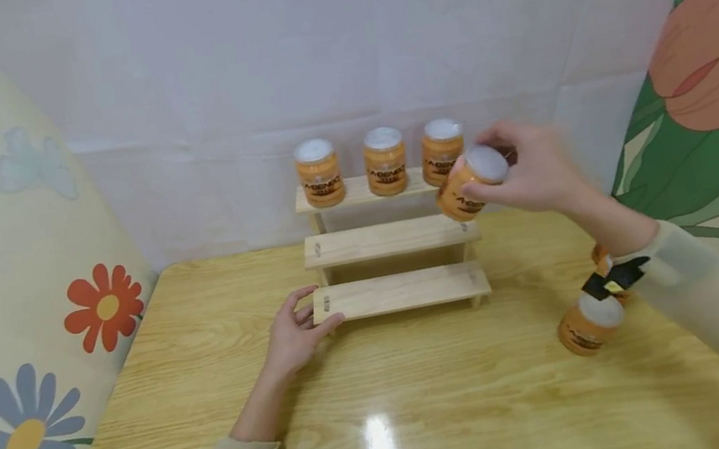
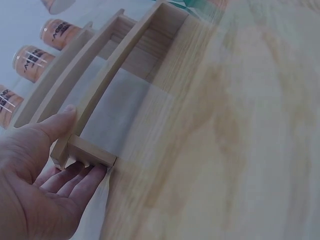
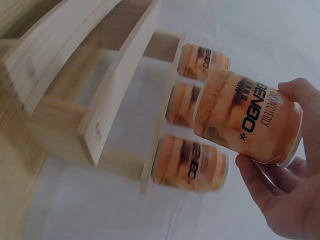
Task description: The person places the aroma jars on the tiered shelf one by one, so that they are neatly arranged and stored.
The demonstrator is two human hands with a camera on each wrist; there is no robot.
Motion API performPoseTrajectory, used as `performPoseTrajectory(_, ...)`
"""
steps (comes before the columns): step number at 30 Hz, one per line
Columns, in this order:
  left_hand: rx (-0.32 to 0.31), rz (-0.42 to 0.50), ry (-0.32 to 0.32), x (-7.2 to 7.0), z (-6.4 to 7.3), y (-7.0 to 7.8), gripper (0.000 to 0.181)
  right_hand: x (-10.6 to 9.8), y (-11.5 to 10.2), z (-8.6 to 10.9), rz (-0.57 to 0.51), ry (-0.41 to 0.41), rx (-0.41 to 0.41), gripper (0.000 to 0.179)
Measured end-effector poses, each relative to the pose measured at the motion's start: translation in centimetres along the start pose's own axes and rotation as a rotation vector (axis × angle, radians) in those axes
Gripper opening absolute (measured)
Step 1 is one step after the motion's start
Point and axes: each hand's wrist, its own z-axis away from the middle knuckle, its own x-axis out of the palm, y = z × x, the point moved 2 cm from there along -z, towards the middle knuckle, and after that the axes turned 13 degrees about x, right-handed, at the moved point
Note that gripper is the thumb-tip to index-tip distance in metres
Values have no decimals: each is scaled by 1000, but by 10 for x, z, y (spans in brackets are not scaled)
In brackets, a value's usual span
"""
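We see the right hand [image 1: 534, 165] gripping an orange can [image 3: 245, 112], the left hand [image 1: 293, 333] clasping the rack [image 1: 396, 238]. Only the head view shows us cans [image 1: 582, 333] on the table [image 1: 477, 377].

Red flower [image 1: 107, 307] and blue flower [image 1: 23, 442] left of a pale backdrop [image 1: 343, 58].

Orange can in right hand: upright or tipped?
Tipped: the can leans, top toward the right hand, while the top-shelf cans stand upright.
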Motion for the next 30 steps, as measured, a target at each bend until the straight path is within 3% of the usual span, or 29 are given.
performPoseTrajectory(5,-2,-10,3,0,1,1,78,23,-19,-5,-48,-24,-77,53)
performPoseTrajectory(15,9,-7,-8,3,-1,1,78,66,-44,-7,-142,-74,-118,63)
performPoseTrajectory(30,-2,6,8,1,2,2,77,112,-85,-24,-181,-156,-195,66)
